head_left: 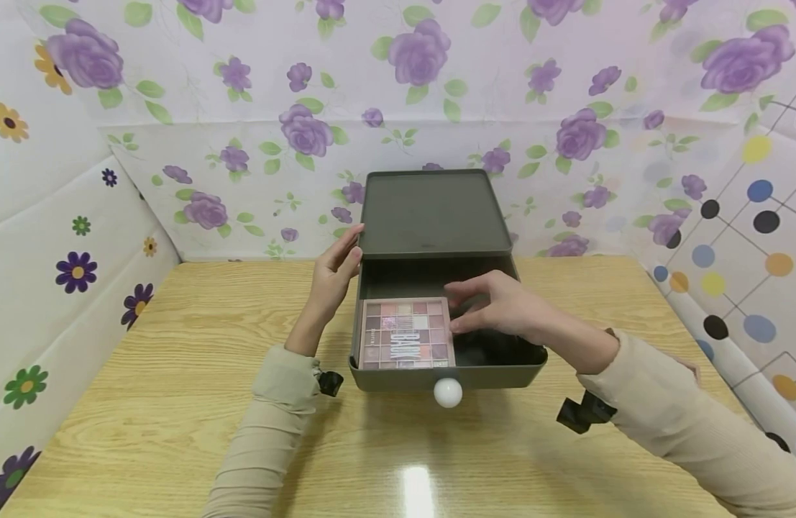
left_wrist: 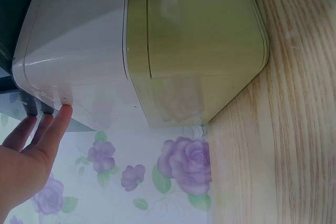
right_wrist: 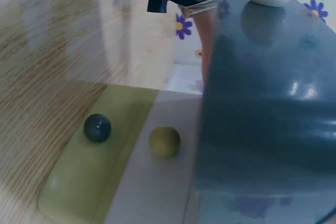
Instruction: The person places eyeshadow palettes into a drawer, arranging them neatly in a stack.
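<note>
Palette point(head_left: 407, 334) sits in the drawer's point(head_left: 501, 377) left side, just left of the nearer right hand point(head_left: 510, 308), which looks loosely bent, gripping nothing, while the left hand's point(head_left: 331, 279) relaxed fingers touch the box point(head_left: 434, 216).

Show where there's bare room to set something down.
Bare table lies between the left cloth and left sleeve, and in front of the white knob. The drawer is crowded: palette at left, right hand over the dark right side.

The surface point(head_left: 152, 403) is pale, grained, yellowish wood with a bright glare point(head_left: 417, 493). On it stands a tiered drawer box point(head_left: 433, 216), its green bottom tier point(left_wrist: 199, 30) touching the wood.
</note>
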The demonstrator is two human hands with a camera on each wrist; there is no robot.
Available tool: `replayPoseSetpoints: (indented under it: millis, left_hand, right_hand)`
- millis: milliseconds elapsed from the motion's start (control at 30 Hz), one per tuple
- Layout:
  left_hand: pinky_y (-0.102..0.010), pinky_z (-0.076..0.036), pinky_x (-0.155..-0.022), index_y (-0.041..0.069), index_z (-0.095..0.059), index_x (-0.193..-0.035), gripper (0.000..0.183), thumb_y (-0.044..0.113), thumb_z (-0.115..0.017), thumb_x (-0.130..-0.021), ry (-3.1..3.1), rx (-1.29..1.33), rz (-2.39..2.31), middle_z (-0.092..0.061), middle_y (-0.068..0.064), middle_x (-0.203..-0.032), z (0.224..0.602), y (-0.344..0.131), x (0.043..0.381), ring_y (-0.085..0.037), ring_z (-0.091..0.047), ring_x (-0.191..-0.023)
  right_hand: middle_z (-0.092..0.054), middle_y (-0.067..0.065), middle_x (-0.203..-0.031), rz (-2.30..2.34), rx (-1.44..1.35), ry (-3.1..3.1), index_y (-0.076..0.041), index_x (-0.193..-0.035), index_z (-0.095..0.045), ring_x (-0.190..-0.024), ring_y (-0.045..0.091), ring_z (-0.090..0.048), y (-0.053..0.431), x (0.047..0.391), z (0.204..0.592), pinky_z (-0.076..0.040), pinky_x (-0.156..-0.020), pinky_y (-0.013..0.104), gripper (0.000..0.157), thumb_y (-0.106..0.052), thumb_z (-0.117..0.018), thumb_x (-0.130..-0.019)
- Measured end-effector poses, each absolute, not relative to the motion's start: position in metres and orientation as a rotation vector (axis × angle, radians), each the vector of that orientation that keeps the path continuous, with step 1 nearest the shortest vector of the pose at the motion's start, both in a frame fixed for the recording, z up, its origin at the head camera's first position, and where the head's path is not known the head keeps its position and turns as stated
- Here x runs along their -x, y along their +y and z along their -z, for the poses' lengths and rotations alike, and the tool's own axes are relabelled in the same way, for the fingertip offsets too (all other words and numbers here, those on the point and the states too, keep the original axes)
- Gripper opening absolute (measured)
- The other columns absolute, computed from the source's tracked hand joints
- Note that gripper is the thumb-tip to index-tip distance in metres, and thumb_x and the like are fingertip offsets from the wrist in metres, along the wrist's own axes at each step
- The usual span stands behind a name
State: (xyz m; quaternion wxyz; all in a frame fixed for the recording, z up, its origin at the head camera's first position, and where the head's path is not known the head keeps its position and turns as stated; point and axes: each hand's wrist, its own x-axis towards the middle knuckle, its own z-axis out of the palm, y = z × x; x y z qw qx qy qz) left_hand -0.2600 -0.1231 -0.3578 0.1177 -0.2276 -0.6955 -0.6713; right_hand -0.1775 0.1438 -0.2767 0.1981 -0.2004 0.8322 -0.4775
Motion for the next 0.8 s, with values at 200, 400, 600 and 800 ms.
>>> replayPoseSetpoints:
  millis: [200,400,600,800]
  left_hand:
    - [-0.027,-0.044,-0.081,0.005,-0.042,-0.136,0.055,0.036,-0.052,-0.092,-2.028,0.668,1.967,-0.039,-0.01,-0.14,0.358,-0.123,0.26,-0.02,-0.042,-0.122]
    - [-0.029,-0.044,-0.083,0.004,-0.042,-0.136,0.046,0.022,-0.049,-0.095,-2.038,0.667,1.964,-0.038,-0.009,-0.141,0.357,-0.123,0.259,-0.02,-0.04,-0.124]
    - [-0.028,-0.044,-0.083,0.005,-0.042,-0.136,0.043,0.017,-0.047,-0.095,-2.047,0.67,1.958,-0.038,-0.008,-0.141,0.357,-0.124,0.26,-0.019,-0.039,-0.125]
    - [-0.026,-0.044,-0.082,0.005,-0.041,-0.137,0.045,0.021,-0.048,-0.095,-2.037,0.677,1.972,-0.037,-0.009,-0.142,0.357,-0.123,0.259,-0.019,-0.039,-0.124]
  right_hand:
    - [-0.053,0.022,-0.12,1.45,0.585,2.234,0.006,-0.135,-0.037,-0.091,0.021,-0.064,0.159,0.172,0.269,-0.046,-0.082,0.032,0.064,-0.005,-0.068,-0.08]
    - [-0.043,0.03,-0.121,1.631,0.593,2.089,0.007,-0.136,-0.034,-0.09,0.027,-0.064,0.18,0.162,0.267,-0.049,-0.078,0.039,0.059,-0.002,-0.061,-0.084]
    - [-0.05,0.022,-0.116,1.72,0.581,2.063,-0.003,-0.134,-0.041,-0.09,0.029,-0.063,0.204,0.155,0.269,-0.051,-0.072,0.042,0.049,-0.004,-0.057,-0.088]
    - [-0.057,0.013,-0.109,1.847,0.637,1.988,-0.013,-0.125,-0.054,-0.087,0.026,-0.063,0.227,0.152,0.275,-0.052,-0.068,0.04,0.039,0.003,-0.051,-0.09]
